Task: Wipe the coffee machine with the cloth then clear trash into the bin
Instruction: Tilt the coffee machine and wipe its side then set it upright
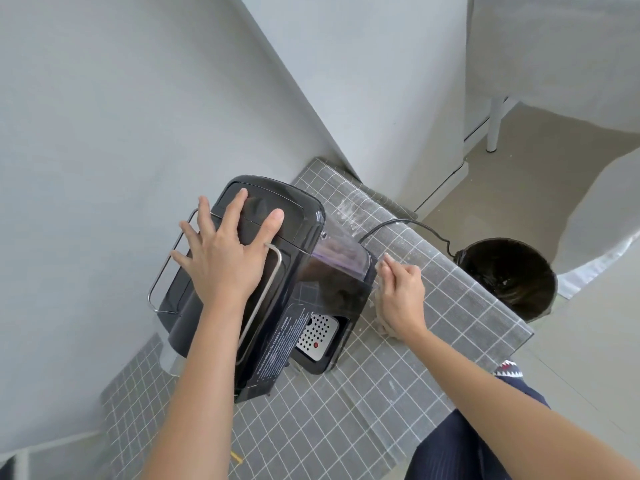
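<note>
A black coffee machine (304, 271) stands on a grey checked tablecloth (450, 306), seen from above. My left hand (225, 251) lies flat on its top with fingers spread, over the metal rail. My right hand (401, 292) is closed on a pale cloth (381, 323) and presses it against the machine's right side, next to the clear water tank (339, 251). Most of the cloth is hidden under the hand. A dark round bin (512, 275) stands on the floor just past the table's right edge.
The machine's black cord (415, 225) runs across the table to the bin's rim. A grey wall rises directly behind and left of the machine. White-draped furniture and a white leg (493, 126) stand at the upper right. Beige floor lies between them.
</note>
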Demonstrator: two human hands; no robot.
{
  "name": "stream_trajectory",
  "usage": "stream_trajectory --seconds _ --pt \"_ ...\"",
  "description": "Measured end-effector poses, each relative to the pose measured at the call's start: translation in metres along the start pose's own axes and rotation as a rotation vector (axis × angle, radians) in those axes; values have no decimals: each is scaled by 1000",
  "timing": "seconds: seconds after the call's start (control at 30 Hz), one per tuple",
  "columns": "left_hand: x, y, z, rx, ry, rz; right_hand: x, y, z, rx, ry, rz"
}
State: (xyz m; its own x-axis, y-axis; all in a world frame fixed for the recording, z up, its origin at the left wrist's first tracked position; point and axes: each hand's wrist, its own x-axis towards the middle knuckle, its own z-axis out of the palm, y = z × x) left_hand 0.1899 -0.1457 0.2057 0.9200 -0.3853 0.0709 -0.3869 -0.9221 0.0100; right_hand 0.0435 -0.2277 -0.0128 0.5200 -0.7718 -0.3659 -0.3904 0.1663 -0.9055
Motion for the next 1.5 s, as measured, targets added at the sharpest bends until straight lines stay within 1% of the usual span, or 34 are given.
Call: stream_trajectory --seconds 0.03,0.07,0.13,0.2,0.27,0.37,0.5,0.6,0.67,0.7,0.77,0.8,0.87,0.9,0.97,1.1,1.17,1.27,1.5 --pt "0 0 0 -4 -1 1 3 -4 2 -54 -10 -32" --pt "0 -1 0 -5 -1 2 3 -4 5 -130 -61 -80" --pt "0 -2 0 -4 -1 5 -2 2 6 -292 -208 -155" --pt "-1 -2 0 -3 -3 7 -11 7 -1 -402 -283 -169" --pt "-1 -2 0 4 4 12 -20 7 -14 -507 -282 -169" --pt "0 -2 -1 13 12 28 -33 7 -33 -614 -243 -217" --pt "-2 -4 -2 -13 2 49 -34 -2 -49 -662 -348 -221" --pt "-2 -5 -6 -66 -24 63 -35 -17 -55 -693 -381 -284" --pt "-1 -8 -8 -147 -35 54 -40 -31 -58 -675 -398 -327" --pt "0 -10 -12 -231 -36 45 -45 -41 -58 -654 -397 -350" --pt "1 -18 -22 -475 -10 47 -56 -65 -57 -589 -371 -411" --pt "1 -24 -28 -581 20 56 -64 -79 -56 -536 -355 -445" --pt "2 -42 -40 -677 120 65 -84 -111 -54 -395 -338 -479" --pt "4 -53 -45 -691 154 44 -96 -128 -53 -321 -345 -474" --pt "10 -76 -51 -673 165 -16 -115 -158 -50 -175 -389 -409" --pt "24 -107 -46 -602 19 -96 -130 -200 -36 86 -503 -143" --pt "28 -113 -43 -640 -56 -124 -130 -210 -29 150 -520 -34" --pt "33 -114 -44 -677 -123 -125 -126 -215 -20 157 -503 9" --pt "39 -115 -48 -703 -206 -146 -123 -215 -12 38 -427 -44"
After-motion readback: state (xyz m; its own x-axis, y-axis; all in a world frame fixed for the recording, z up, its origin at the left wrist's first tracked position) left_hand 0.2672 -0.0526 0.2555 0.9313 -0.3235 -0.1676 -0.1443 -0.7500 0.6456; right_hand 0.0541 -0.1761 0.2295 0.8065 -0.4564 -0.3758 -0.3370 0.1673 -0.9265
